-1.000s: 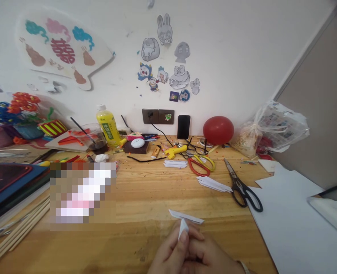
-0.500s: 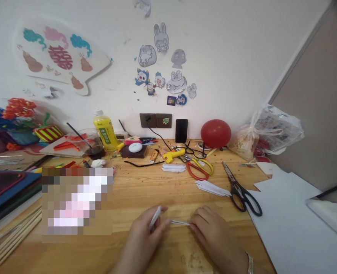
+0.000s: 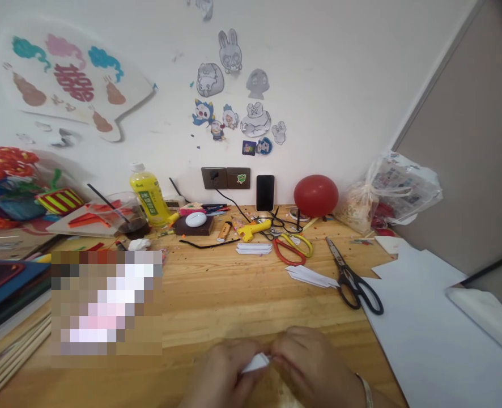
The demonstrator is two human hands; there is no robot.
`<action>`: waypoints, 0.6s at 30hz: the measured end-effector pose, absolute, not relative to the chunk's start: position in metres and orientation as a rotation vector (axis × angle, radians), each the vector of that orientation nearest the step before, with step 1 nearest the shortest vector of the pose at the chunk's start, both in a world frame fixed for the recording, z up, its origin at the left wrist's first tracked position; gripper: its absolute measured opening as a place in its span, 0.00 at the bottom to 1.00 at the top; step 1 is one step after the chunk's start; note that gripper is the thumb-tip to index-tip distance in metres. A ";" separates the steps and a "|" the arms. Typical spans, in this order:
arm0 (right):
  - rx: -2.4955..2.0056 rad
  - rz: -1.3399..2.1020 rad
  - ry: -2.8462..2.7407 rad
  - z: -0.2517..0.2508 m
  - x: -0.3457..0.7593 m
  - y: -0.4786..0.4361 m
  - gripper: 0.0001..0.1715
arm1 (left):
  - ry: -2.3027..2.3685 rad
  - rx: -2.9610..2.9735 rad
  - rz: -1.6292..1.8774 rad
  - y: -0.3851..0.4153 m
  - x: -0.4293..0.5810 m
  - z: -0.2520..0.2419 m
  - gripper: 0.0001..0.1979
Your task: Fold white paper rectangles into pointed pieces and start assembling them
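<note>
Near the front edge of the wooden table, my left hand [image 3: 229, 371] is closed round a small folded white paper [image 3: 256, 362]. My right hand [image 3: 308, 365] meets it from the right, its fingertips pinched at the paper's right end. The fingers of both hands nearly touch and hide part of the paper. Beyond them lie folded white paper strips [image 3: 310, 277], with a second stack of strips [image 3: 254, 249] farther back. Large black-handled scissors [image 3: 353, 280] rest right of the nearer strips.
White paper sheets [image 3: 442, 323] cover the right side. At the back stand a yellow bottle [image 3: 149, 195], a phone [image 3: 265, 192] and a red balloon [image 3: 316, 195], with a yellow glue gun [image 3: 253, 229] in front. Wooden sticks [image 3: 17, 362] lie at the left.
My hands have come together and moved lower in the view. The thin strip that spanned the gap between them is now mostly hidden by the fingers. The view has shifted slightly.
</note>
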State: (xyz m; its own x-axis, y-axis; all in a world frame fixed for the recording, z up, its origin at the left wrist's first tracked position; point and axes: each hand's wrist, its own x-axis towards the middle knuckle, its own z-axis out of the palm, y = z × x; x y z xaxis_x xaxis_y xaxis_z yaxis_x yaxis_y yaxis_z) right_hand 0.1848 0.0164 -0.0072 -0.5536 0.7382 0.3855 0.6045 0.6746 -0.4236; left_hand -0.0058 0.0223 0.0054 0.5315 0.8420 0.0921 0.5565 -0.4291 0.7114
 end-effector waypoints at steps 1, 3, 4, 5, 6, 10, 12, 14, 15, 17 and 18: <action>-1.042 0.362 -2.353 -0.006 0.185 0.017 0.26 | 1.094 2.152 0.601 0.022 -0.006 0.007 0.10; -1.124 0.458 -2.348 -0.003 0.185 0.019 0.24 | 1.102 2.142 0.621 0.021 -0.006 0.008 0.11; -1.189 0.511 -2.334 -0.001 0.186 0.021 0.22 | 1.146 2.114 0.620 0.020 -0.006 0.008 0.10; -1.252 0.562 -2.315 0.000 0.187 0.022 0.20 | 1.193 2.073 0.615 0.020 -0.005 0.009 0.10; -1.300 0.609 -2.297 0.001 0.189 0.024 0.18 | 1.223 2.027 0.606 0.020 -0.005 0.009 0.10; -1.309 0.758 -2.248 0.004 0.196 0.031 0.11 | 1.257 1.868 0.600 0.022 -0.004 0.010 0.16; -1.311 0.838 -2.187 0.006 0.199 0.033 0.08 | 1.278 1.822 0.622 0.024 -0.005 0.012 0.19; -1.348 0.913 -2.109 0.009 0.201 0.034 0.07 | 1.285 1.792 0.632 0.026 -0.006 0.013 0.21; -1.364 0.950 -2.079 0.010 0.202 0.035 0.07 | 1.281 1.779 0.629 0.027 -0.006 0.014 0.21; -1.405 1.003 -2.025 0.012 0.203 0.036 0.08 | 1.279 1.747 0.629 0.028 -0.007 0.015 0.21; -1.430 1.015 -1.990 0.013 0.203 0.036 0.08 | 1.293 1.728 0.633 0.029 -0.007 0.015 0.20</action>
